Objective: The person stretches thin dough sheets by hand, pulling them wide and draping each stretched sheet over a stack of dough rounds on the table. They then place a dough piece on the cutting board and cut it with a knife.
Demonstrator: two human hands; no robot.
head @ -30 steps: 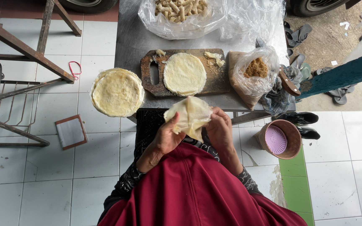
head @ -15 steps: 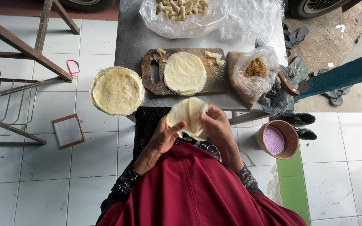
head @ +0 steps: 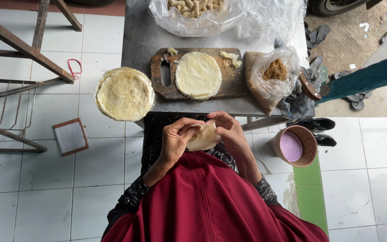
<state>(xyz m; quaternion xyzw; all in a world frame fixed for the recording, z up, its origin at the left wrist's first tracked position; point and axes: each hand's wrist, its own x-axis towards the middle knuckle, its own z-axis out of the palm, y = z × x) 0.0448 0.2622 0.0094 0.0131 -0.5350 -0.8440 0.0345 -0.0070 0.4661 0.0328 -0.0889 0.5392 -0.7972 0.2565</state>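
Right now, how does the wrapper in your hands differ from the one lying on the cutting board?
The wrapper in hand is folded up into a small bundle, while the wrapper on the board lies flat, open and round. The first is pinched between the left hand and right hand in front of the table; the second rests untouched on the wooden cutting board. Both are thin, pale yellow sheets.

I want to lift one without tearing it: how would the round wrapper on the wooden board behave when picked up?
The round wrapper probably goes floppy: the wrapper piece between the left hand and right hand is curled and folded. It looks thin and flat on the wooden board, so likely light and easily torn. Being flat, it should not roll.
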